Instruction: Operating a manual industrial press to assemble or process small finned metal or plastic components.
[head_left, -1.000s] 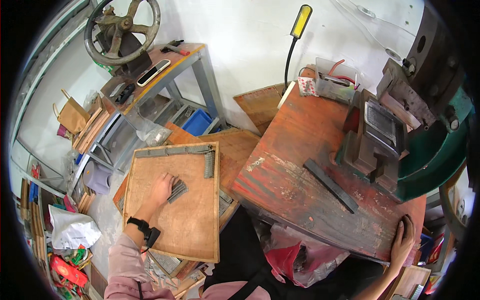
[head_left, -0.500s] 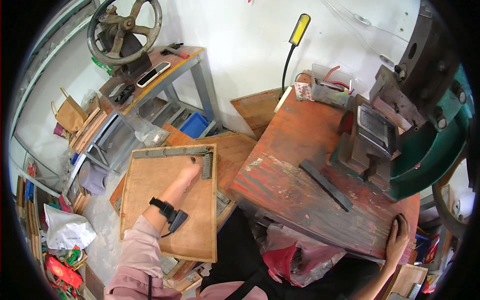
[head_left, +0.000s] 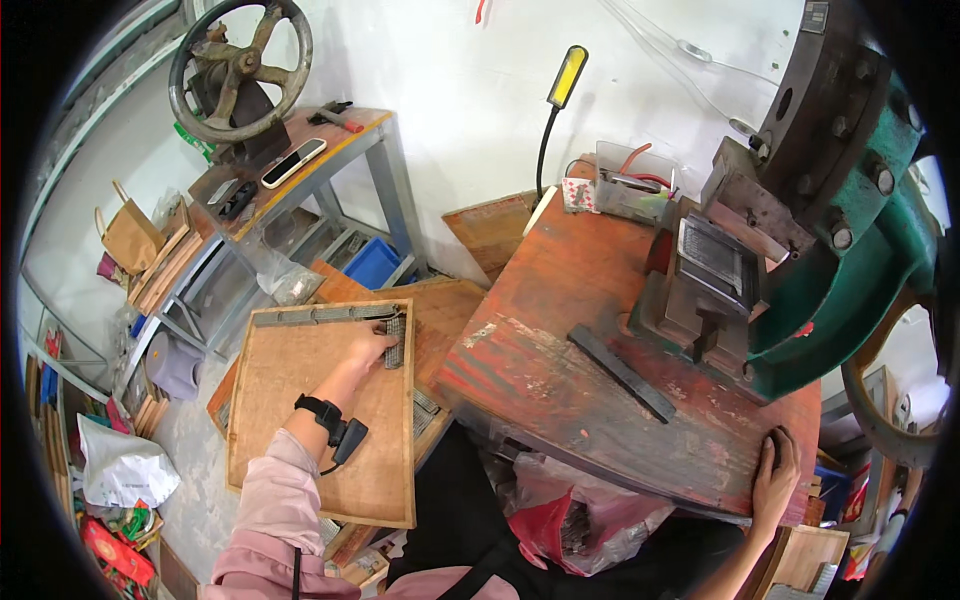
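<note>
Grey strips, hemmed by the tray's rim near the red bench, touch the left hand, grip unclear.

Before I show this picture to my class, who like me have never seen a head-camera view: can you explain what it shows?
There is no robot here, just a person's two bare hands. The view comes from a wide fisheye camera on the person's head, looking down, so straight edges bend near the rim.

The left hand, with a black device strapped at its wrist, is over a shallow wooden tray. Its fingers are at the grey ridged pieces in the tray's far right corner; whether they grip one is hard to tell.

The right hand rests on the worn red workbench, with nothing visibly held. A dark bar lies on that bench, near a heavy green machine.
</note>
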